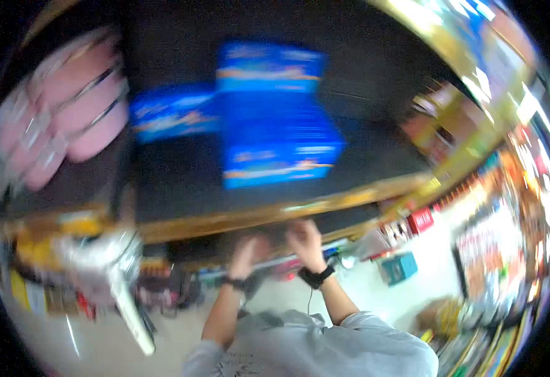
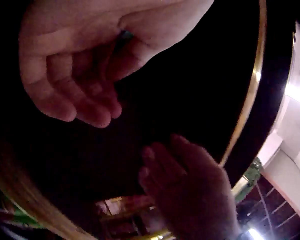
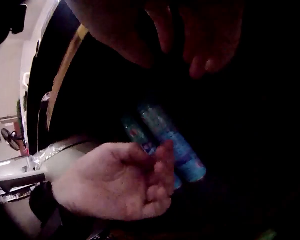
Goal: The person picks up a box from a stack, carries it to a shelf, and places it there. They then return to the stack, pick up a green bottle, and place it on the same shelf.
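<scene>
In the blurred head view my left hand (image 1: 248,256) and right hand (image 1: 304,242) are side by side just below the front edge of a dark shelf. The left wrist view shows the left hand (image 2: 70,65) with loosely bent fingers and nothing in them; the right hand (image 2: 190,187) faces it across a gap. Seen from the right wrist, the right hand (image 3: 205,35) is mostly in shadow, fingers hanging down. Beyond the left hand (image 3: 117,180) in that view are two blue-green bottles (image 3: 177,150), partly hidden by its fingers.
Stacked blue packages (image 1: 281,141) stand on the dark shelf above the hands, with another blue package (image 1: 174,113) beside them. Pink items (image 1: 96,113) fill the left. A wooden edge strip (image 1: 243,221) runs along the shelf front. On the floor stands a teal box (image 1: 399,268).
</scene>
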